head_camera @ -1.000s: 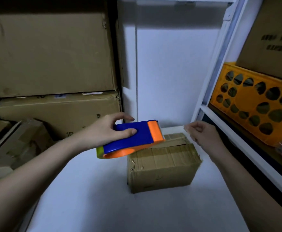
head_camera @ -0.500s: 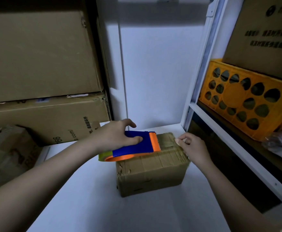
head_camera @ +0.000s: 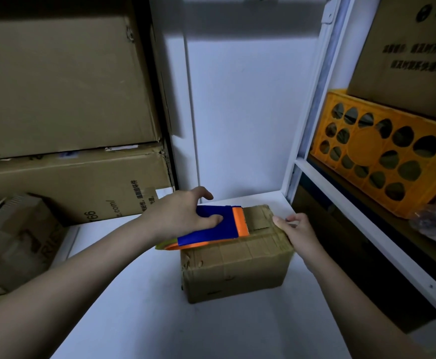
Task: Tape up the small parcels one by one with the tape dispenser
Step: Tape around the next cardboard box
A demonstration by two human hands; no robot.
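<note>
Cartons stacked beside the white table [head_camera: 139, 320] frame a taping stroke under way: left hand [head_camera: 183, 216] fingers wrap the tape dispenser [head_camera: 211, 230] atop the small parcel [head_camera: 237, 268], right hand [head_camera: 298, 233] gripping its far edge; next, probably draw tape across.

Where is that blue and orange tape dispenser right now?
In the head view, the tape dispenser sits at centre, gripped by the left hand and resting on the top left of the small cardboard parcel.

left hand [head_camera: 185, 216] grips tape dispenser [head_camera: 211, 228] on parcel [head_camera: 237, 260]; right hand [head_camera: 299, 233] steadies corner.
</note>
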